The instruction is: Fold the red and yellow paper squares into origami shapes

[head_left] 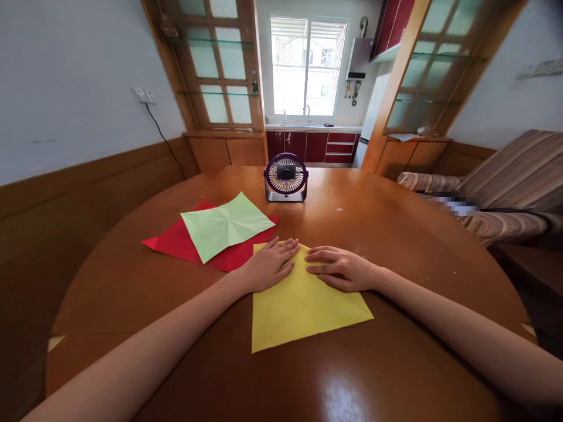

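A: Yellow paper (303, 308) first: it lies flat near the front edge of the round wooden table (396, 234), one corner pointing toward the person, and both hands sit on its far part.

B: The table is glossy. That is the big risk, I'd say: with only the far part pinned, the sheet could slide or swivel on the polish if one hand presses harder than the other.

A: Next the red paper (185, 243), just left of the yellow sheet, with the light green paper (226, 225) lying on top of it. The green one is already creased in a star pattern.

B: The left forearm passes close to those two. A careless sweep could drag them, or push the red edge under the yellow one.

A: Then the small purple fan (285, 177), standing behind the sheets, facing the person.

B: I can't tell whether it is running. If it is, loose corners could lift.

A: Last, the hands. The left hand (269, 265) lies palm down, fingers stretched and close together. The right hand (341, 268) is flat too, fingers pointing left, nearly meeting the other's fingertips. Neither grips anything.

B: Pressing only, then; an uneven push could set a crooked crease.
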